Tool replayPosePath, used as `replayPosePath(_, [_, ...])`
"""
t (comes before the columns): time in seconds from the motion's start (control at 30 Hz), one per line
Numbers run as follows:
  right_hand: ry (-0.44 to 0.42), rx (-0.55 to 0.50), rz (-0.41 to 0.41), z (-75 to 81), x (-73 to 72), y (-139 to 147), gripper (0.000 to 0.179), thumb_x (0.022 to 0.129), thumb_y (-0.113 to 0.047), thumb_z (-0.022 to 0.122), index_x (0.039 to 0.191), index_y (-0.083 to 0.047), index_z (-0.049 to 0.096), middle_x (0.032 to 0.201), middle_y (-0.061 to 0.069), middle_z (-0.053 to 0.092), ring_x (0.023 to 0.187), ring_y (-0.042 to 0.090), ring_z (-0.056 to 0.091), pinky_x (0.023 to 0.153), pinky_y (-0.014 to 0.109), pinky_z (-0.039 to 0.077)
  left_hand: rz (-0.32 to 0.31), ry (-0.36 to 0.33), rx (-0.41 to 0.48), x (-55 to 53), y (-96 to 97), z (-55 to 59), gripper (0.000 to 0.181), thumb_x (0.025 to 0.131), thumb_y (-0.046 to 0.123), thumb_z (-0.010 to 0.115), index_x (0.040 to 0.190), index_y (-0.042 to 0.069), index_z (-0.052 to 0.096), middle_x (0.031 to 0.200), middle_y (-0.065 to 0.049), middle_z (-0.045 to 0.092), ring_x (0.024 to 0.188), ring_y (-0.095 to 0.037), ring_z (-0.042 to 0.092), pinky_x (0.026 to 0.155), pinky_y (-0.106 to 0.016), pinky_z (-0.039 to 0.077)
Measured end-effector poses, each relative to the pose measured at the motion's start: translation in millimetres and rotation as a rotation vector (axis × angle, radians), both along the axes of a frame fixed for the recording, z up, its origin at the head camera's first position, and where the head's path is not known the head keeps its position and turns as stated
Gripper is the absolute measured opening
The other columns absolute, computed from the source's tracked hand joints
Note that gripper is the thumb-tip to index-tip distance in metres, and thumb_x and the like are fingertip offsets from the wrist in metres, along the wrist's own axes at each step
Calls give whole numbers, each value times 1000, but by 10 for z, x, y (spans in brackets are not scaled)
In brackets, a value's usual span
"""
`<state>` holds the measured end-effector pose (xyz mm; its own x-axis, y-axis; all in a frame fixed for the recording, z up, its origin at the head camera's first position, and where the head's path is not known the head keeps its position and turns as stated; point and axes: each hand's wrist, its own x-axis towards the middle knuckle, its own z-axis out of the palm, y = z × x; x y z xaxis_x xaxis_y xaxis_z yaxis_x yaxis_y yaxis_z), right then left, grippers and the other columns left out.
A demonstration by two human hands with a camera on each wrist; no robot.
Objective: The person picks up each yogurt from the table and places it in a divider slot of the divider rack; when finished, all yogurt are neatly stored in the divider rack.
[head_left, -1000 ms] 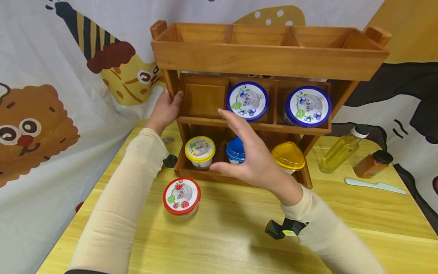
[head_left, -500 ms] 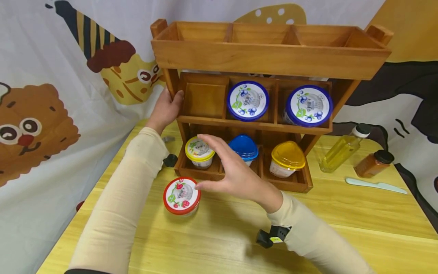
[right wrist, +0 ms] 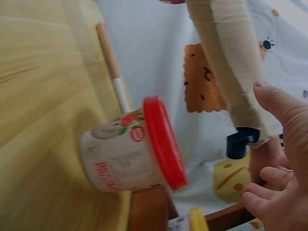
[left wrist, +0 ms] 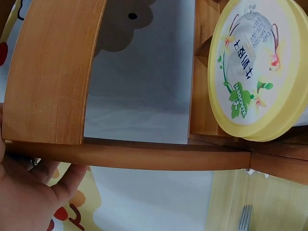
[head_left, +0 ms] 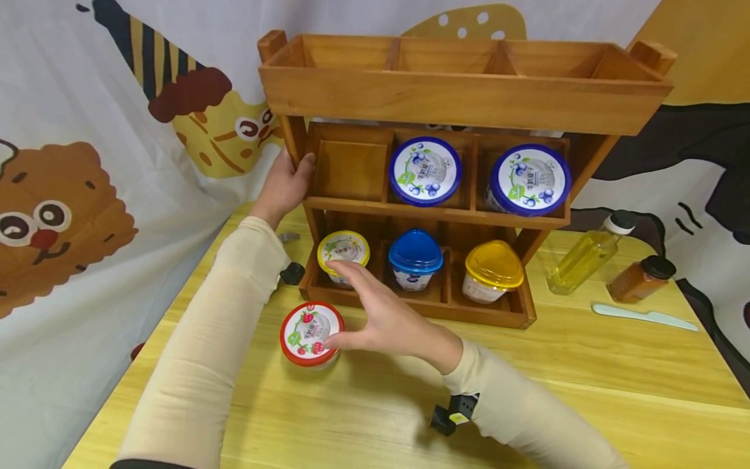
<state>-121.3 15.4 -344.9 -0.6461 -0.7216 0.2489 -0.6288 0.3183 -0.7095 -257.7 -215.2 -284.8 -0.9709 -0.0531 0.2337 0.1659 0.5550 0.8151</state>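
Observation:
My left hand (head_left: 284, 185) grips the left upright of a three-tier wooden rack (head_left: 463, 101); in the left wrist view its fingers (left wrist: 72, 180) lie against the wood. A round tub with a red lid and strawberry print (head_left: 310, 332) stands on the table in front of the rack. Just right of it hovers my right hand (head_left: 389, 319), thumb and fingers spread apart, holding nothing. In the right wrist view the tub (right wrist: 125, 154) is apart from that hand (right wrist: 288, 144). Behind the right fingertips, a yellow-lidded tub (head_left: 342, 244) sits in the rack's lower left compartment, partly covered.
The lower tier also holds a blue-lidded tub (head_left: 416, 254) and an amber-lidded tub (head_left: 494, 266). Two blueberry tubs, one central (head_left: 426, 170) and one right (head_left: 529, 179), fill middle-tier compartments. An oil bottle (head_left: 588, 257), jar (head_left: 640, 280) and pale knife (head_left: 644, 317) lie right; a fork (left wrist: 245, 219) lies left.
My right hand has come down and leftward from before the middle tier to beside the red-lidded tub, uncovering the blue-lidded tub. The left hand stays on the rack.

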Motion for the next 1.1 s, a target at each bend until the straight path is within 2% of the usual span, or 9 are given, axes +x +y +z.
replayPosePath(0.3, [-105, 8, 46, -209, 11, -59, 102, 75, -35, 87, 155, -14, 27, 158, 0, 31, 141, 19, 38, 115, 39, 36, 2, -17, -3, 6, -9, 5, 47, 106, 36, 36, 142, 6, 38, 128, -19, 52, 113, -28, 53, 105, -42, 40])
replayPosePath(0.53, [-186, 45, 32, -392, 40, -108, 107, 72, -41, 88, 155, -19, 25, 159, -2, 30, 141, 17, 39, 115, 41, 35, 1, -10, -5, 11, -4, 12, 48, 106, 35, 37, 143, 4, 37, 128, -20, 51, 113, -28, 53, 105, -42, 40])
replayPosePath(0.7, [-204, 33, 50, -512, 42, -134, 107, 74, -40, 87, 156, -15, 22, 158, 2, 32, 140, 21, 40, 115, 39, 35, 1, -3, 3, 8, -7, 7, 47, 106, 34, 37, 142, 4, 37, 128, -20, 52, 113, -28, 53, 105, -42, 40])
replayPosePath(0.83, [-258, 18, 48, -589, 56, -142, 109, 75, -37, 87, 156, -14, 18, 158, 5, 33, 139, 21, 41, 115, 42, 36, -5, -3, 12, -4, -8, -1, 47, 106, 34, 38, 142, 4, 38, 128, -20, 52, 113, -28, 53, 105, -42, 40])
replayPosePath(1.1, [-348, 6, 35, -717, 66, -169, 114, 73, -32, 89, 158, -16, 15, 161, 4, 27, 142, 17, 35, 118, 45, 29, -3, -15, 5, -7, -15, -2, 48, 106, 36, 37, 143, 6, 36, 130, -19, 52, 115, -28, 54, 107, -42, 40])
